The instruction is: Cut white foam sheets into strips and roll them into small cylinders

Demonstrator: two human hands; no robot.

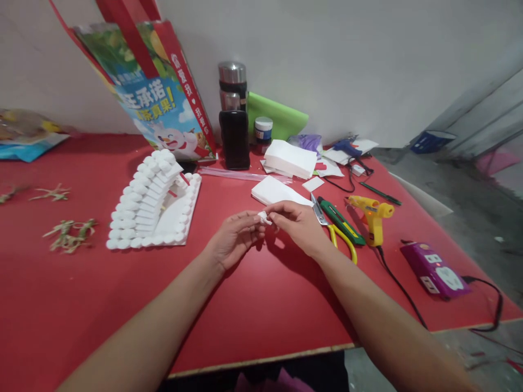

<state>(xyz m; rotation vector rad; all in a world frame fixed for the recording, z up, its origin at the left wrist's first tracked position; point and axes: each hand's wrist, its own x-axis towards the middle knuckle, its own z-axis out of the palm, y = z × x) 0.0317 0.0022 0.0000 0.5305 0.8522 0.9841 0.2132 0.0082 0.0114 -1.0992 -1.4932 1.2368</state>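
Observation:
Both hands meet over the middle of the red table (253,316), around a small crumpled white piece (263,217). My left hand (236,237) pinches it from the left between thumb and index finger. From the right, the fingertips of my right hand (297,224) close on the same piece. White sheets (280,191) lie just behind the hands. Scissors with yellow handles (341,234) and a green cutter (341,220) rest right of my right hand. To the left stands a white model with steps (153,204), edged with rounded white pieces.
A yellow glue gun (373,215) and a purple power socket (437,272) with cords are at the right. Behind stand a printed bag (163,103), a flask (232,81), a black object (235,140) and a jar (263,130). Straw figures (71,235) lie far left.

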